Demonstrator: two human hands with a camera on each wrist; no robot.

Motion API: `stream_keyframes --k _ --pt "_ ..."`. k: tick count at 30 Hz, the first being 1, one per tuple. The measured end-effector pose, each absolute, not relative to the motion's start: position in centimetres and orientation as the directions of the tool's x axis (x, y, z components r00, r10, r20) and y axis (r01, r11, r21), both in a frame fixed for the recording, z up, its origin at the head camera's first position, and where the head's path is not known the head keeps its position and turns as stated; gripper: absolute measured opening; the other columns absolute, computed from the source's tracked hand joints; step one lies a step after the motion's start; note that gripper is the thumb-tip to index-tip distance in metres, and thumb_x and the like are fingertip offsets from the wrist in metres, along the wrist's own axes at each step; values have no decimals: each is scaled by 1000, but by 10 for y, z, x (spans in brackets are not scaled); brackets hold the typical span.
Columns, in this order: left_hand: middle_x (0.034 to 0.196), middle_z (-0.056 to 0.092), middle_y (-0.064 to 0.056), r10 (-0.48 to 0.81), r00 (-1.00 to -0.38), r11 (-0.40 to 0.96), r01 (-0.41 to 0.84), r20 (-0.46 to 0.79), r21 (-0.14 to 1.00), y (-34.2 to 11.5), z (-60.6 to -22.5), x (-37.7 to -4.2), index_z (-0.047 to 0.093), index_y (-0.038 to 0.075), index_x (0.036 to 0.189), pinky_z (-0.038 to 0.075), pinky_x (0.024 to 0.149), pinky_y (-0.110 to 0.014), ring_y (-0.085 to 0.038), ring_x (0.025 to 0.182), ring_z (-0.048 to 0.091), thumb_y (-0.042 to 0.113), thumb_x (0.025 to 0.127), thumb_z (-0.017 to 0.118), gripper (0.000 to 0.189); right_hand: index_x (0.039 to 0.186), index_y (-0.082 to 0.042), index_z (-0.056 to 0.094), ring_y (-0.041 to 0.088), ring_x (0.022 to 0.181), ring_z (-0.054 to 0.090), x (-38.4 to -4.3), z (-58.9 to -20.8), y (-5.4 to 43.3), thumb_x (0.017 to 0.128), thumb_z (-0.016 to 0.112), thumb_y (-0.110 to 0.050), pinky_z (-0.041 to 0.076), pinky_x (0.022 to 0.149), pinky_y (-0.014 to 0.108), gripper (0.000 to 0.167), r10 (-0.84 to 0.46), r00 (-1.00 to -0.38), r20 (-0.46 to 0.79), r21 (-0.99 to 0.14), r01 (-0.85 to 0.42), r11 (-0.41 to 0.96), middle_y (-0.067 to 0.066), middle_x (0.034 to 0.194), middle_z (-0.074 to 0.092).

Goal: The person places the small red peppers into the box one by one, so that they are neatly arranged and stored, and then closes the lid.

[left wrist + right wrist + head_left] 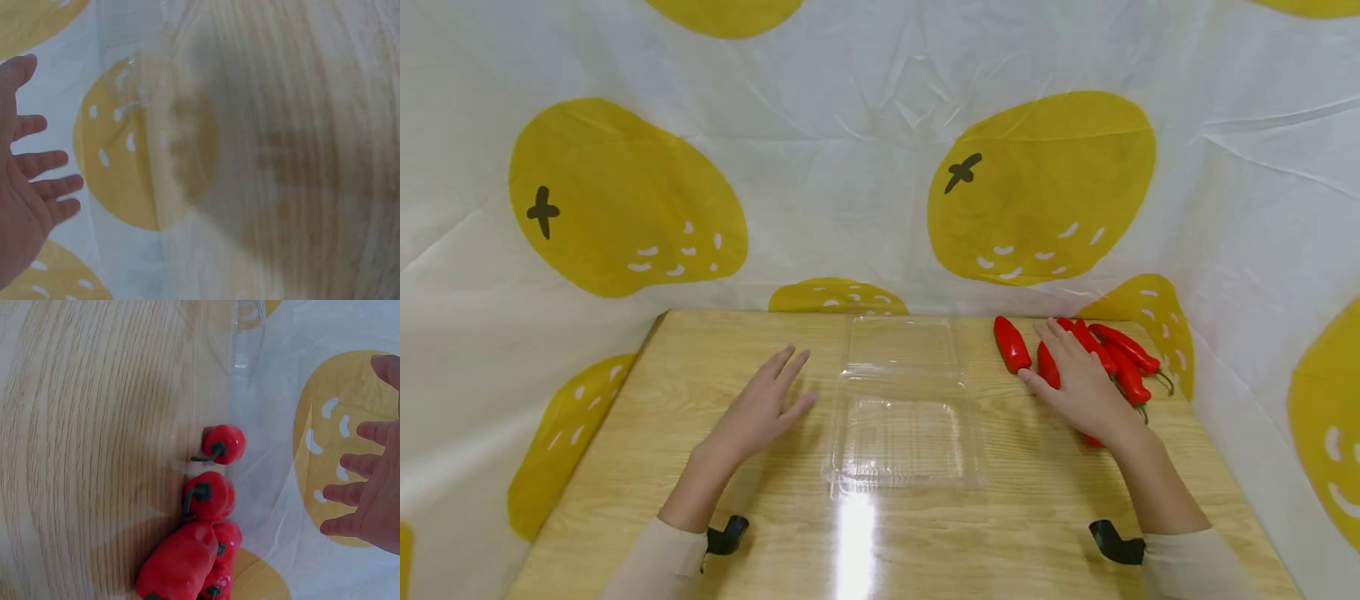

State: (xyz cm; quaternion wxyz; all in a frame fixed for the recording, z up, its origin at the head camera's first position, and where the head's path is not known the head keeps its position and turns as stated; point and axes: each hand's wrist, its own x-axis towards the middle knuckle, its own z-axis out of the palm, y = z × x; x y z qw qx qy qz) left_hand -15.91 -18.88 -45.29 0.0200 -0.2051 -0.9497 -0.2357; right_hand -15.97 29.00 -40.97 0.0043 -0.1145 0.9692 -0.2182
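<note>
Several red chili peppers (1126, 372) with green stems lie in a loose pile on the right of the table. One red pepper (1012, 344) sits a little apart, left of the pile. My right hand (1078, 392) hovers over the pile with its fingers spread, hiding part of it; the right wrist view shows the peppers (178, 562) below the hand (369, 481). A clear plastic clamshell box (901, 442) lies unfolded in the middle, its lid (901, 342) laid back. Left of the box, my left hand (760, 408) is held with fingers extended and nothing in it.
The wooden table (647, 467) has a white cloth (835, 192) with yellow fruit prints behind it and on both sides. Black wrist mounts (727, 536) stick out from both sleeves. Bright glare falls on the tabletop in front of the box.
</note>
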Motion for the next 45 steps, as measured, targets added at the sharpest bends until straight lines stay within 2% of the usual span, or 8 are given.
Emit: stream_keyframes --k 7,10,13,20,26,31,38,45 --pt "166 31 -19 390 -914 753 387 113 533 -179 -465 -159 30 15 163 37 119 -67 -45 150 35 44 104 61 73 165 -5 18 48 156 16 -158 -411 300 103 59 -48 19 117 81 85 -246 -968 45 -493 -235 837 19 172 16" --pt "165 35 -17 390 -916 721 370 98 586 -176 -469 -160 31 14 163 37 121 -63 -41 150 36 45 103 63 75 165 -5 19 49 155 18 -156 -411 304 102 61 -48 21 118 79 86 -254 -967 33 -498 -236 834 22 171 17" --pt "162 40 -16 387 -919 678 338 74 653 -172 -468 -161 33 11 161 42 118 -60 -40 146 44 45 101 65 76 164 -5 21 49 154 20 -157 -410 309 101 64 -47 25 118 77 87 -262 -964 35 -485 -246 839 23 170 19" --pt "155 47 -23 380 -925 559 236 7 795 -164 -470 -165 33 6 160 55 106 -57 -42 132 58 25 99 73 76 162 -5 26 50 152 25 -159 -417 326 100 67 -40 30 114 77 82 -268 -962 53 -487 -259 834 23 168 25" --pt "148 55 -23 369 -927 523 147 -68 839 -160 -471 -165 31 3 160 63 93 -45 -38 121 65 23 99 72 77 161 -2 29 52 146 32 -158 -424 339 98 70 -37 33 111 78 82 -249 -966 64 -517 -245 820 26 163 33" --pt "136 62 -21 339 -930 456 32 -140 889 -157 -473 -166 34 3 159 65 82 -35 -30 111 66 18 98 73 74 160 -1 29 52 138 42 -155 -431 347 99 71 -36 39 108 77 82 -215 -976 32 -559 -195 806 29 156 41" --pt "116 63 -19 316 -927 350 -83 -201 933 -154 -479 -170 39 -2 155 67 75 -44 -24 92 68 8 96 72 67 156 3 34 53 132 46 -150 -442 356 99 71 -37 41 107 75 79 -178 -984 14 -590 -152 793 31 153 42" --pt "103 61 -16 342 -911 292 -131 -231 947 -152 -483 -172 39 -5 153 65 63 -32 -23 77 69 2 98 67 63 153 4 37 50 125 52 -143 -459 369 99 71 -30 48 102 68 72 -132 -991 21 -625 -116 772 31 149 44"
